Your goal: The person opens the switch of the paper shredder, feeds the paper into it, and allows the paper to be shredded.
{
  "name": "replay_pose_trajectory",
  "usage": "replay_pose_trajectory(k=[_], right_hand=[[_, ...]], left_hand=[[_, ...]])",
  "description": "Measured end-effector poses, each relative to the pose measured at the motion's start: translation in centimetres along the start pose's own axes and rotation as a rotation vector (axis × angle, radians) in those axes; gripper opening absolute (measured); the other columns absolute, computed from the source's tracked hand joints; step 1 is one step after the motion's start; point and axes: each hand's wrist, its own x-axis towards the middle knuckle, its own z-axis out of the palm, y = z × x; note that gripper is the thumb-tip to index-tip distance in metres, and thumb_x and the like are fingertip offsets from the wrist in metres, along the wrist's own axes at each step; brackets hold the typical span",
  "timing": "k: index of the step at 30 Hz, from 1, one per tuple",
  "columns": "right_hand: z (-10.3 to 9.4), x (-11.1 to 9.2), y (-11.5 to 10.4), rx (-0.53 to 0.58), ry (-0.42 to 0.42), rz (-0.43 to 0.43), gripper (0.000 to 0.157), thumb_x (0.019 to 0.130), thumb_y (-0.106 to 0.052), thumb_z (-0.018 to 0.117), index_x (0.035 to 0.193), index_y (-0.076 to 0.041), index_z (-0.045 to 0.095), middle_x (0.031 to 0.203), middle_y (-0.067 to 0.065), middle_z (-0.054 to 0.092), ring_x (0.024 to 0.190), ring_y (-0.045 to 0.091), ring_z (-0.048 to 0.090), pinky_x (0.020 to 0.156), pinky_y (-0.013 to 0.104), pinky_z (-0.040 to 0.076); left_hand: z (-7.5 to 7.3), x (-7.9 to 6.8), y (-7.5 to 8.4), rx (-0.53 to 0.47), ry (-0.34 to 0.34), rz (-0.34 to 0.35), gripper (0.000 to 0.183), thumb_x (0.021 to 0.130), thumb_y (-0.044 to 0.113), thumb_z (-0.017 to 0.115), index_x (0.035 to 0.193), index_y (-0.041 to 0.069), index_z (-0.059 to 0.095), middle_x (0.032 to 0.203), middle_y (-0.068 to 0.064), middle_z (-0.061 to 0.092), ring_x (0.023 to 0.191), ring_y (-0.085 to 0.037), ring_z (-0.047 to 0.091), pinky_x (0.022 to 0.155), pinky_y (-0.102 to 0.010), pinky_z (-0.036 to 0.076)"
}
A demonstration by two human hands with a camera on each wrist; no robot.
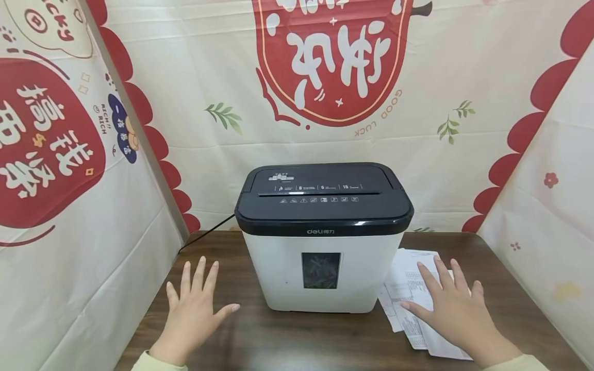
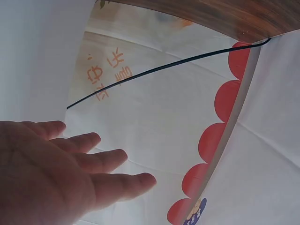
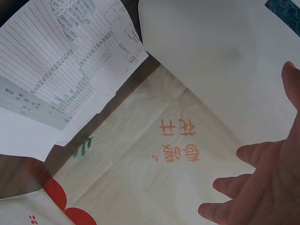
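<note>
A paper shredder (image 1: 287, 273) with a white bin and a black top stands upright mid-table in the head view. Shredded bits show dimly through its front window (image 1: 321, 270), and a narrow feed slot (image 1: 320, 194) crosses the lid. My left hand (image 1: 192, 309), fingers spread, hovers to the left of the shredder and holds nothing. On the other side my right hand (image 1: 457, 309) is spread too, overlapping a stack of printed papers (image 1: 408, 278) in this view. Those papers (image 3: 70, 65) show table-like print in the right wrist view.
A black power cord (image 1: 206, 234) runs from the shredder's left rear to the edge of the brown wooden table (image 1: 232, 335). Printed cloth sheets (image 1: 185, 103) close in the back and both sides.
</note>
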Motion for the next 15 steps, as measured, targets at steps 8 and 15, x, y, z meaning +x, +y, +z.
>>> replay_pose_trajectory(k=[8,15], right_hand=[[-0.6,0.1,0.1,-0.008,-0.017,-0.001,0.098,0.078,-0.073,0.058,0.142,-0.001,0.042,0.148,0.033,0.026,0.133,0.055,0.018,0.093,0.083,0.014],[-1.3,0.3,0.4,-0.032,0.015,-0.01,0.096,0.077,-0.07,0.062,0.139,0.0,0.045,0.145,0.035,0.03,0.131,0.055,0.022,0.091,0.082,0.019]], left_hand=[[-0.2,0.2,-0.1,0.02,-0.015,-0.01,0.097,0.077,0.058,0.071,0.15,0.007,0.032,0.156,-0.024,0.02,0.142,-0.05,0.007,0.098,-0.08,0.009],[-0.5,0.4,-0.2,0.025,-0.005,0.0,0.096,0.078,0.058,0.07,0.15,0.006,0.031,0.156,-0.024,0.019,0.142,-0.05,0.006,0.097,-0.081,0.01]])
